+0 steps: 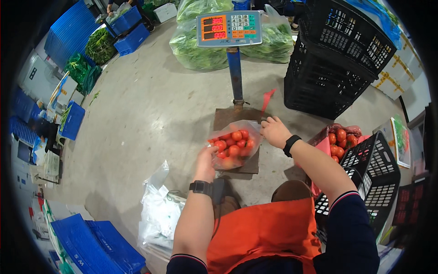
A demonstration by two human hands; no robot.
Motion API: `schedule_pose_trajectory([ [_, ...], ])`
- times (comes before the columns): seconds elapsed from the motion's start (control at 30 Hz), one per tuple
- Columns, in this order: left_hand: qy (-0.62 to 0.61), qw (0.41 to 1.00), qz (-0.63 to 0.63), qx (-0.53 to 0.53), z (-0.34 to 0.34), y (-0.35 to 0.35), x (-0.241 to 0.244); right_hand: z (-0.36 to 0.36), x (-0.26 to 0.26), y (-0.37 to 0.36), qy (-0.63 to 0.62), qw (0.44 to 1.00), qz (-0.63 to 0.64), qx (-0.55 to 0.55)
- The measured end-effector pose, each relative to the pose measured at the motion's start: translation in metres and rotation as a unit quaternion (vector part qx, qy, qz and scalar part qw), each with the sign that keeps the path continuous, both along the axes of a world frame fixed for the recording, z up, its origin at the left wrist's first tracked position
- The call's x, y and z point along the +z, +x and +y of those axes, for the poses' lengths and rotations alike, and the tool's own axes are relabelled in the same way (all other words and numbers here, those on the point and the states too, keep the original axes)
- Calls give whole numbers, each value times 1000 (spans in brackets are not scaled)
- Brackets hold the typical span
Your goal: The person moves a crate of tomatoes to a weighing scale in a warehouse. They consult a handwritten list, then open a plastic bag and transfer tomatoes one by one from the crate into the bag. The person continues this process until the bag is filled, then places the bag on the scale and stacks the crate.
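A clear plastic bag [226,165] of red tomatoes [234,150] rests on the brown metal platform [251,167] of a floor scale. My left hand [206,159] grips the bag's left rim, fingers over the edge. At its upper right rim, my right hand [275,132] has its fingers closed on the plastic; the fingertips are partly hidden. A red strip [268,97] rises just beyond my right fingers, and whether they touch it cannot be seen. Above the platform, a blue post [235,72] carries the scale's lit display [228,29].
Stacked black crates [328,75] stand at the upper right. Tomatoes in a lined crate [338,144] and a black basket [379,167] sit by my right arm. White plastic bags [159,212] lie left, near blue crates [99,243]. Bagged greens [198,51] stand behind the scale. People work farther off.
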State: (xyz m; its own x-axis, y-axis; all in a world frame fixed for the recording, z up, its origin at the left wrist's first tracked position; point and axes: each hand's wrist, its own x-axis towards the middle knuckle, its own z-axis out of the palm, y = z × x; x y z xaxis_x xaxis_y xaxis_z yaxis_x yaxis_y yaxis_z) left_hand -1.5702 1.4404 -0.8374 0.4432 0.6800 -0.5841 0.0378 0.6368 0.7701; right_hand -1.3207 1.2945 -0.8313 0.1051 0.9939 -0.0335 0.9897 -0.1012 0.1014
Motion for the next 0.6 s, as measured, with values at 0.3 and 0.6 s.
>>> schedule_pose_trajectory([
  [0.3,9,998,43,-43,11,0,-38,-125,172,-7,158,958,227,-75],
  [0.6,51,988,110,-92,41,-6,-78,-386,219,35,168,885,100,-423],
])
